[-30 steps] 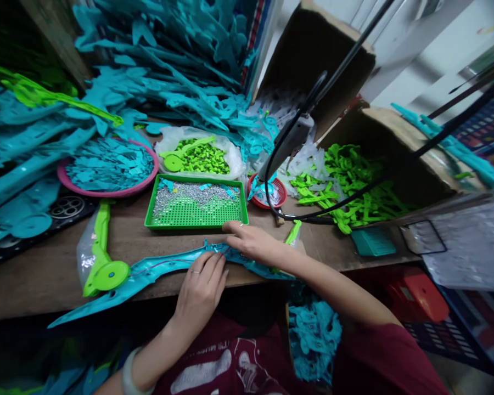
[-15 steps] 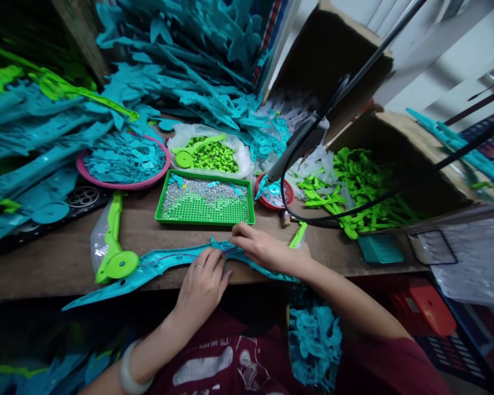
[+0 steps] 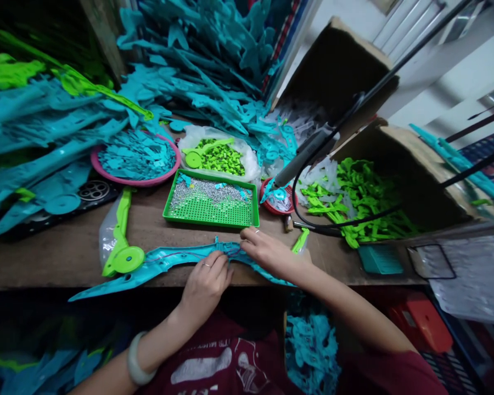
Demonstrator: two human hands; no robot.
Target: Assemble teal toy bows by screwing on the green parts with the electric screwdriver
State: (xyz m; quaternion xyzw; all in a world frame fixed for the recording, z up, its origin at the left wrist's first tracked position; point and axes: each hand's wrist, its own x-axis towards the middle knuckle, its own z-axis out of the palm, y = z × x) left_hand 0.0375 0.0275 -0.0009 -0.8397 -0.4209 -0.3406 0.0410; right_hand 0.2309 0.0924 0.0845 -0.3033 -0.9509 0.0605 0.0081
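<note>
A long turquoise plastic toy bow shell lies along the front of the bench, its hollow side up. A thin dark reddish wire runs inside it. My left hand, wearing a ring, is closed on the shell's near edge around the middle. My right hand is just to the right over the shell, fingertips pinched at the wire; the fingers partly hide the spot. At the shell's left part rests a lime-green arm with a round disc.
Behind the shell stands a green tray of small metal screws. Around it are a pink basin of turquoise pieces, a bag of green parts and a red basket. An electric screwdriver hangs on a black cable. Turquoise shells pile up left.
My right hand has shifted slightly right along the shell, its fingers drawing away from the middle. My left hand stays near the same place on the shell. The camera view has shifted a little.
</note>
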